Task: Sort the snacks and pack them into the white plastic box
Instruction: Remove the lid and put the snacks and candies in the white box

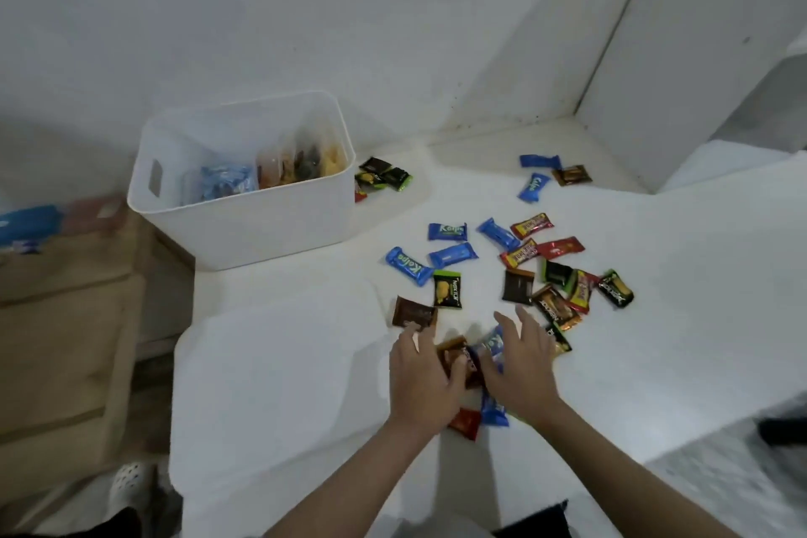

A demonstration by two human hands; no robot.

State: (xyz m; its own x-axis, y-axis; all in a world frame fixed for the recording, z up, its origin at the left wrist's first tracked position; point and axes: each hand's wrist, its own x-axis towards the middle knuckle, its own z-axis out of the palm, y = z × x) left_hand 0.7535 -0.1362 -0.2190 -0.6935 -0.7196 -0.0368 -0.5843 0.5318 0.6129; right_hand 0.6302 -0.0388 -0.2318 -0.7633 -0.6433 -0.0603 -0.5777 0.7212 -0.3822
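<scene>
Snacks (pixel 453 254) – eight blue loose; one white plastic box (pixel 244 227).

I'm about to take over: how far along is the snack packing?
Partly done. The white plastic box already holds blue packs on its left and brown and orange ones on its right. The left hand and right hand are gathering a few packets together. Over twenty packets, like the blue ones, remain scattered on the white surface.

This looks like a plain room in a home, perhaps a bedroom or storeroom. Bare white walls (pixel 305 13) meet at a scuffed corner, a wooden cabinet (pixel 65 319) stands at the left, and a white clog (pixel 129 483) lies on the floor.
</scene>
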